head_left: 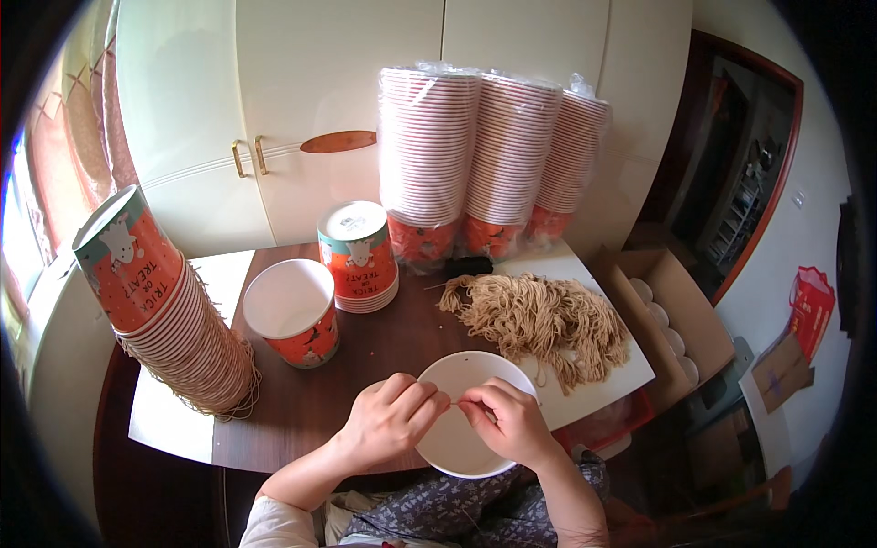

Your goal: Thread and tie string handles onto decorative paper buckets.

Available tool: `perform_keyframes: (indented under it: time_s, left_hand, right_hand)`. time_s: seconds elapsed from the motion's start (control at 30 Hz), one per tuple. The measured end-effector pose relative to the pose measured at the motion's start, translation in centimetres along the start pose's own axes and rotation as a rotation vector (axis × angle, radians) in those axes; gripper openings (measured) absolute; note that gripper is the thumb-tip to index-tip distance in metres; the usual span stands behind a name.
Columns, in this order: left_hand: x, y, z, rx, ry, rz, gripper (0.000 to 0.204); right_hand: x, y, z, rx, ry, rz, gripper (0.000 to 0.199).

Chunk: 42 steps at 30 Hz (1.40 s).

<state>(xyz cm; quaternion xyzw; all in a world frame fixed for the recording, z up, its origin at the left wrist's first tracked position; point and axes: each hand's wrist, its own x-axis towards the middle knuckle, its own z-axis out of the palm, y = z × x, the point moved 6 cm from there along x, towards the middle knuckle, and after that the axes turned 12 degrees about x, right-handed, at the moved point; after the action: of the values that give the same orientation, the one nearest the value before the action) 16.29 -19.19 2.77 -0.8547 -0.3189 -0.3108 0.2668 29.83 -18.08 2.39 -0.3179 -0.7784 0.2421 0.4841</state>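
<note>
Both of my hands meet over a white-lined paper bucket (466, 443) at the table's front edge, its open mouth facing me. My left hand (395, 416) is closed in a pinch, and so is my right hand (504, 420). Between their fingertips shows a short bit of thin string (453, 403); the rest of it is hidden. A small dark hole marks the bucket's far inner wall. To the right lies a loose heap of tan strings (539, 320).
An upright orange bucket (290, 306) and a short upside-down stack (356, 260) stand behind my left hand. A tall stack (169, 310) draped with strings leans at the left. Plastic-wrapped stacks (470, 155) stand at the back. A cardboard box (671, 315) sits right of the table.
</note>
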Motion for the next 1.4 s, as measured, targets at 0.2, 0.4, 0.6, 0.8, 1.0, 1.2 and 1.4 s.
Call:
perform_keyframes:
  time_s: [0.2, 0.4, 0.6, 0.8, 1.0, 1.2, 1.4]
  left_hand:
    - [-0.08, 0.02, -0.09, 0.0, 0.034, 0.008, 0.027]
    - [-0.14, -0.17, 0.01, -0.06, 0.052, -0.007, 0.028]
    - [-0.27, -0.28, 0.16, -0.088, 0.084, -0.027, 0.029]
    - [-0.22, -0.36, 0.28, -0.13, 0.095, -0.005, 0.031]
    - [-0.15, -0.33, 0.15, -0.15, 0.124, 0.033, 0.03]
    - [0.02, -0.38, 0.2, -0.164, 0.135, 0.04, 0.028]
    - [-0.06, -0.19, 0.06, -0.109, 0.173, 0.009, 0.025]
  right_hand:
    - [-0.05, -0.06, 0.01, 0.017, -0.018, 0.024, 0.008]
    - [-0.08, -0.14, 0.02, 0.019, -0.012, 0.008, 0.007]
    - [-0.07, -0.04, -0.04, 0.07, -0.002, 0.032, 0.005]
    - [-0.04, 0.01, -0.1, 0.109, 0.0, 0.05, 0.004]
    - [-0.1, 0.2, -0.1, 0.121, -0.002, 0.065, 0.005]
    - [0.1, -0.1, -0.13, 0.107, 0.019, 0.081, 0.012]
    - [-0.11, -0.12, 0.13, 0.046, 0.112, 0.046, 0.014]
